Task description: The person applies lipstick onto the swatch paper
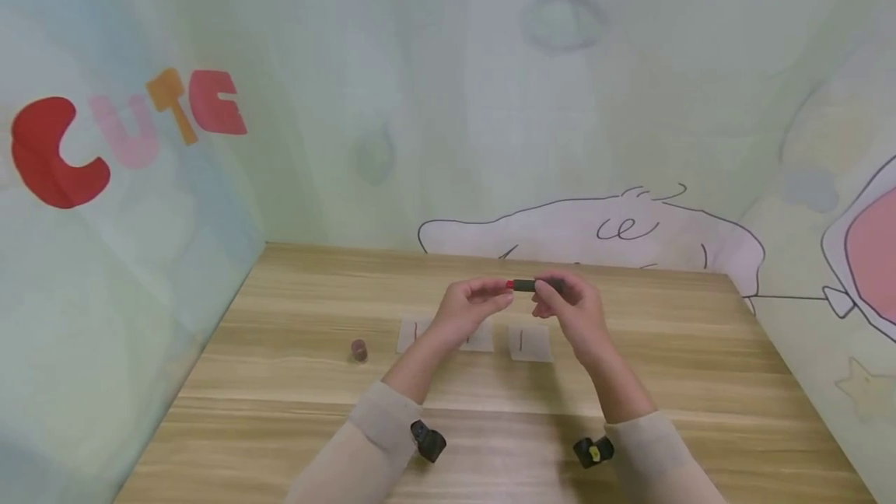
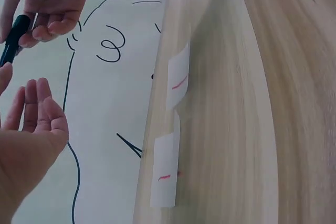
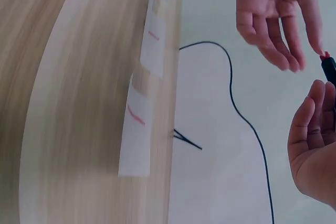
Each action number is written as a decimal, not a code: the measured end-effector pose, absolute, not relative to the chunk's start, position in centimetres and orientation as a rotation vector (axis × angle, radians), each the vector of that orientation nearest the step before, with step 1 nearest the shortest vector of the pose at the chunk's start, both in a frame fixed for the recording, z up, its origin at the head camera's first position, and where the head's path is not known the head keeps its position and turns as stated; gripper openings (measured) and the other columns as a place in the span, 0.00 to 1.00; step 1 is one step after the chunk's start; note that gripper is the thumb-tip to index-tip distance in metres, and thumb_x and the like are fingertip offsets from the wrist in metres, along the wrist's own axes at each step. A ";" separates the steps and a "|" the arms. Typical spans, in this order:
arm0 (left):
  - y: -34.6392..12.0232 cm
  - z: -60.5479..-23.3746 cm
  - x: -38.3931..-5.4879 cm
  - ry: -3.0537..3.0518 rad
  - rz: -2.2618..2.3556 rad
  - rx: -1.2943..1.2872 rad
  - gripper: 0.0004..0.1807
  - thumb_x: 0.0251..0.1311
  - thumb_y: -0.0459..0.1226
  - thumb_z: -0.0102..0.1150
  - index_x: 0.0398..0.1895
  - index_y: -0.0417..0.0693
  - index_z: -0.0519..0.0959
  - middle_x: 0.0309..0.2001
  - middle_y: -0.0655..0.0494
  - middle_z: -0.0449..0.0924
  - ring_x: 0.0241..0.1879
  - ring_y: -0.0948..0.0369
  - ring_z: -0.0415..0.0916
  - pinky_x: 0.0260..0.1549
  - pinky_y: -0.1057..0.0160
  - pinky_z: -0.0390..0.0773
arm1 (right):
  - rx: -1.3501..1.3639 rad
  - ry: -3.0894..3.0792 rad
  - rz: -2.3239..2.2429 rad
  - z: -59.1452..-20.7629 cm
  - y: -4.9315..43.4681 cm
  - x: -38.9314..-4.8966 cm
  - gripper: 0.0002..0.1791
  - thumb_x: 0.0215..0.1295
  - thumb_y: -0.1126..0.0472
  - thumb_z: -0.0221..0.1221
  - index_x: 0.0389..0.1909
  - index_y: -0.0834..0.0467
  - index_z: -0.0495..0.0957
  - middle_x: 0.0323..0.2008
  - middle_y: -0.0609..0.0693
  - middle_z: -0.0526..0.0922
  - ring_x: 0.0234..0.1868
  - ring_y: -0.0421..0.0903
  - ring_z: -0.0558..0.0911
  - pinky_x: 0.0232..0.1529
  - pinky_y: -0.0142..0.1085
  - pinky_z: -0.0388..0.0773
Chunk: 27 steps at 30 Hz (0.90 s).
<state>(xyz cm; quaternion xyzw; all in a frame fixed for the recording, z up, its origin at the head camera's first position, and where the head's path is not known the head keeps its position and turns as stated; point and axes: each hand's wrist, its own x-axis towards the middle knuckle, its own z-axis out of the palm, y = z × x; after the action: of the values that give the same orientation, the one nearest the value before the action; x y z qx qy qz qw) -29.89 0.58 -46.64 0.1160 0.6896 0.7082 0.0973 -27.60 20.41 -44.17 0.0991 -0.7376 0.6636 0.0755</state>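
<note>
My right hand (image 1: 579,313) pinches a dark tube with a red tip (image 1: 525,285) above the table, between thumb and fingers. The tube lies nearly level, its red end towards my left hand (image 1: 463,311). In the left wrist view the left hand's fingers are spread and loosely bent, with the thumb at the tube's end. The right wrist view shows the left hand's fingertip right at the red tip (image 3: 324,55). Below the hands lie white paper pieces (image 1: 530,344), each with a short red line; the left hand and forearm partly cover two of them.
A small brownish-pink cylinder (image 1: 359,350) stands on the wooden table (image 1: 294,411), left of the papers. Behind the table hangs a printed cloth wall (image 1: 455,99) with cartoon drawings and large letters. Each wrist bears a small black camera (image 1: 428,442).
</note>
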 end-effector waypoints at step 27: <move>0.5 -46.7 -29.1 1.851 2.446 0.406 0.15 0.62 0.32 0.69 0.50 0.34 0.83 0.46 0.52 0.87 0.51 0.57 0.82 0.56 0.55 0.79 | 0.338 -2.072 2.289 -44.8 16.8 -27.2 0.08 0.78 0.62 0.53 0.45 0.59 0.81 0.31 0.45 0.85 0.27 0.40 0.83 0.35 0.33 0.83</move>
<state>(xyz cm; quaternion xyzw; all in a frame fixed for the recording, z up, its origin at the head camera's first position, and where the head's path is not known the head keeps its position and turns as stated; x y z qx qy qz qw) -29.09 0.47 -46.66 0.1311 0.5981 0.7903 0.0237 -27.24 16.79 -44.77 0.1089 -0.6670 0.7368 0.0178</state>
